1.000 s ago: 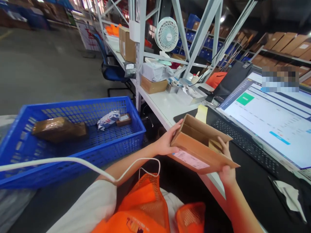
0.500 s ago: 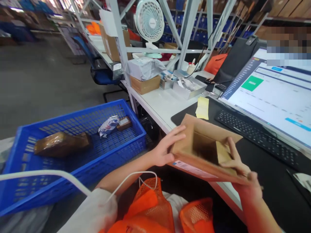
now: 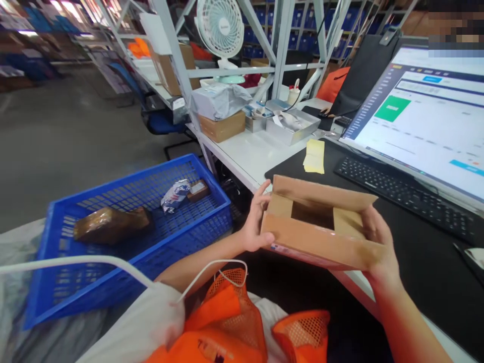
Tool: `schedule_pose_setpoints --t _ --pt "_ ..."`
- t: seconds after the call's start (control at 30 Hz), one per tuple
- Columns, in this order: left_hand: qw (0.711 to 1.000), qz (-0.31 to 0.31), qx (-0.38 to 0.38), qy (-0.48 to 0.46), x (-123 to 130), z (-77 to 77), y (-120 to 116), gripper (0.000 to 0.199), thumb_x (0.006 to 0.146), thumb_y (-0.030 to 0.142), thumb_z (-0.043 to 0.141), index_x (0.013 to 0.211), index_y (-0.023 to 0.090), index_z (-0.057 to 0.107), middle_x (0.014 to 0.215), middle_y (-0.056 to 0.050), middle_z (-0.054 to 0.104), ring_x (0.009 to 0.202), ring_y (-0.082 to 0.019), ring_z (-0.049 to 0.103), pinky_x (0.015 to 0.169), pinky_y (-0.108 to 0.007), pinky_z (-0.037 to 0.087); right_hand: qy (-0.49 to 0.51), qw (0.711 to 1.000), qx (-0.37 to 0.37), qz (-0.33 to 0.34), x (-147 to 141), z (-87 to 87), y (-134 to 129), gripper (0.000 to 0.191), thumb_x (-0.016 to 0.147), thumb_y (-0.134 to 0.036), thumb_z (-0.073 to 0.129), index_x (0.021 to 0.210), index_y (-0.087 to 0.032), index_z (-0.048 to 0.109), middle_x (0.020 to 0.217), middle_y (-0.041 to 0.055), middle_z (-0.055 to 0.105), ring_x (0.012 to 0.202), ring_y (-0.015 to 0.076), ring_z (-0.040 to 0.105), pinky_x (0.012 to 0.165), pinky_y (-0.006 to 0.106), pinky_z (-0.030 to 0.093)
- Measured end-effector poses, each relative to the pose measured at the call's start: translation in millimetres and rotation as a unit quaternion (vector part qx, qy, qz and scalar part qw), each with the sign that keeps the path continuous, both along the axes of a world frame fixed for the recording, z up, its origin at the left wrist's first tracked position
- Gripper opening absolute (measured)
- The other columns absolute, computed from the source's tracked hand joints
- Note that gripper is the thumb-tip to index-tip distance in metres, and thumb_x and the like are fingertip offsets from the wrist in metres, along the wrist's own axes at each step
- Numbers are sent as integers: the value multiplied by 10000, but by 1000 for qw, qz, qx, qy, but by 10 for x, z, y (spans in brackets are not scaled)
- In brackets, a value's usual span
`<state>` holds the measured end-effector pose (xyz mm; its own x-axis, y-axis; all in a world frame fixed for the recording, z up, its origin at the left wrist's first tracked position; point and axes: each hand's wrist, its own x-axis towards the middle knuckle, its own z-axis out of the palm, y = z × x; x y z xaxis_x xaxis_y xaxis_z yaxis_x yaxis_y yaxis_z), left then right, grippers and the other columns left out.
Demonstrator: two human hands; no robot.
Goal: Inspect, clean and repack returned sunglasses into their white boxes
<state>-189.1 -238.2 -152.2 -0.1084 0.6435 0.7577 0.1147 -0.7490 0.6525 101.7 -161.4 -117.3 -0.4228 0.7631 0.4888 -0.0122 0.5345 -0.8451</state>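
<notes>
A brown cardboard box (image 3: 302, 237) is held up between my two hands over the front edge of the desk. Its top flaps are partly folded inward, leaving a dark gap in the middle. My left hand (image 3: 257, 219) grips the left end, thumb on the front side and fingers behind. At the right end, my right hand (image 3: 380, 242) is wrapped around the corner, some of its fingers hidden by the flap. A printed label shows in part low on the box's front. What lies inside cannot be made out.
A blue plastic crate (image 3: 132, 262) at my left holds a brown taped parcel (image 3: 111, 224), a silver-blue packet (image 3: 175, 195) and a small brown box (image 3: 198, 190). On the desk are a keyboard (image 3: 401, 194), yellow notes (image 3: 314, 156), a monitor (image 3: 431, 121) and a fan (image 3: 220, 27).
The box has tipped, and its flaps are folded further over the opening. My right hand has drawn its fingers out of the opening and now clasps the right end.
</notes>
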Motion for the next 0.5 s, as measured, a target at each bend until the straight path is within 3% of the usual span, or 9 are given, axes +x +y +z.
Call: schedule_pose_setpoints --t 0.07,0.1,0.17,0.23,0.3,0.37,0.43,0.5 --pt "1000 -21 4 -18 20 29 -148 986 855 617 678 1597 368 77 1676 -157 163 1482 -371 353 1178 -622 335 41 999 1 -22 -31 30 -140 920 880 -552 727 1640 -337 256 1532 100 504 1443 359 450 1179 573 377" --pt "999 -27 6 -20 3 37 -243 1015 861 611 667 1605 368 20 1637 -161 252 1460 -365 387 1169 -617 352 52 998 10 -30 -60 37 -232 834 898 -438 727 1619 -344 317 1440 90 577 1395 347 501 1165 578 380" --pt "1000 -19 -1 2 -75 37 -476 889 860 614 651 1578 330 210 1499 -152 421 1393 -370 455 1134 -605 397 51 998 41 -22 -154 11 -442 502 915 -311 687 1412 -301 612 1240 79 666 1313 345 556 1143 595 373" --pt "999 11 -13 32 -191 11 -756 653 851 612 657 1385 266 512 1342 -137 520 1335 -383 494 1108 -600 417 52 996 67 -1 -287 -74 -658 167 929 -274 643 1023 -233 775 1078 84 696 1251 357 577 1128 620 362" --pt "997 47 -31 49 -311 -35 -1072 500 847 581 680 1196 226 634 1255 -131 560 1301 -379 513 1109 -595 407 69 996 55 14 -430 -202 -850 189 949 -258 601 871 -216 768 1008 87 701 1221 368 589 1117 653 355" --pt "995 75 -54 32 -419 -86 -1411 481 853 543 694 1201 217 637 1250 -138 577 1268 -359 541 1095 -573 421 64 997 31 32 -538 -360 -985 202 967 -290 582 948 -223 771 1056 97 708 1255 394 576 1112 692 346" --pt "991 100 -87 12 -520 -129 -1758 499 856 533 702 1224 203 638 1274 -152 588 1249 -347 565 1090 -551 429 19 994 48 99 -599 -548 -1032 256 925 -438 651 1062 -255 767 1134 122 710 1301 454 544 1078 740 365" --pt "984 126 -125 -8 -627 -172 -2098 484 853 553 700 1161 180 677 1269 -162 611 1224 -342 589 1103 -537 424 -45 975 84 202 -660 -770 -999 515 737 -654 785 1135 -329 758 1174 140 712 1300 518 531 1011 767 419"
